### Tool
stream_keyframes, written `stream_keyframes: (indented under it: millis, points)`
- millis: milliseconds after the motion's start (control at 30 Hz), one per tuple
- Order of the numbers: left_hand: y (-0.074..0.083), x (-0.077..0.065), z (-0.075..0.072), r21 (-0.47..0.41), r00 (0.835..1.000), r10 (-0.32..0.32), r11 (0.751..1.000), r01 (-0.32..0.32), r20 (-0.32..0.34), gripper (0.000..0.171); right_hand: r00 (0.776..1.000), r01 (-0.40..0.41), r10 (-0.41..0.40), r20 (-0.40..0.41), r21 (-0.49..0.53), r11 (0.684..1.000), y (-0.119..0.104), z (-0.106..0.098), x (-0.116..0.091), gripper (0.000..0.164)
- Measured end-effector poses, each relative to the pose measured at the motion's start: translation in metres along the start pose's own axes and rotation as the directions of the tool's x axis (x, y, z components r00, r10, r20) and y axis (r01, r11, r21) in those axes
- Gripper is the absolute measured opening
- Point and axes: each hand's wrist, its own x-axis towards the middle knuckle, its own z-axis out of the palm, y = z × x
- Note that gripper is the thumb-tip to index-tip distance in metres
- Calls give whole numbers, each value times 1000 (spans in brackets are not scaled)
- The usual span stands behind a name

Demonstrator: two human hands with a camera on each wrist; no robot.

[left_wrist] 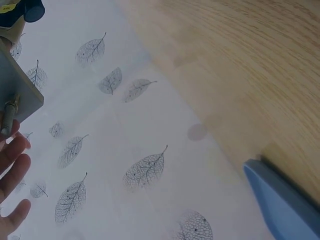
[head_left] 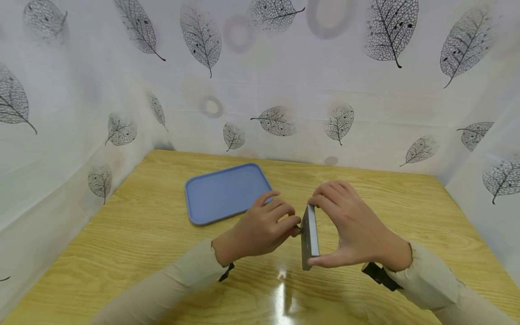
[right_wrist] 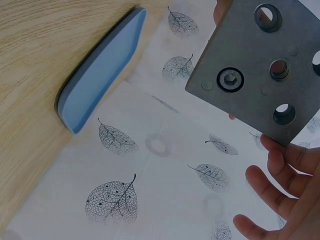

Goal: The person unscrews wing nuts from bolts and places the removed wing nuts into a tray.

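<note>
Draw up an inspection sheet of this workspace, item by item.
Surface: wood-grain table, with a glare patch near its front.
Job's things: square metal plate with several holes, held roughly upright; hex-socket bolt seated in one hole.
Clutter: nothing seen besides a blue tray.
Grippers: right hand grips the plate by its edges; left hand pinches the bolt's protruding end.
Cables: nothing seen.
Surroundings: pale leaf-print sheeting.

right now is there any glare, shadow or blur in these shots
Head view: a bright white glare streak lies on the table near the bottom edge; left wrist view: a soft dark shadow runs on the table along the tray; right wrist view: the metal plate shows crisp hole edges, no obvious blur.
</note>
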Motion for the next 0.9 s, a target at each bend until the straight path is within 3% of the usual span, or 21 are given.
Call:
stream_keyframes:
  millis: [200, 333, 433, 667, 900]
  points:
    - [1, 0, 0, 11, 1000, 5, 1000, -4, -30, 17, 1000, 1, -1, -5, -3, 1000, 0, 0, -1, 78]
    - [2, -2, 0, 20, 990, 85, 996, -84, -112, 27, 1000, 3, -3, -5, -6, 1000, 1, 0, -1, 79]
    - [2, -3, 0, 51, 982, 135, 990, -129, -129, 31, 1000, 3, -3, -7, -10, 1000, 1, 0, -1, 79]
    - [3, -3, 5, 58, 988, 108, 993, -102, -112, 18, 1000, -1, 1, -7, -10, 1000, 0, -1, -1, 78]
    - [3, -2, 4, 44, 991, 79, 996, -74, -112, 19, 1000, 1, -1, -6, -8, 1000, 0, -2, 0, 78]
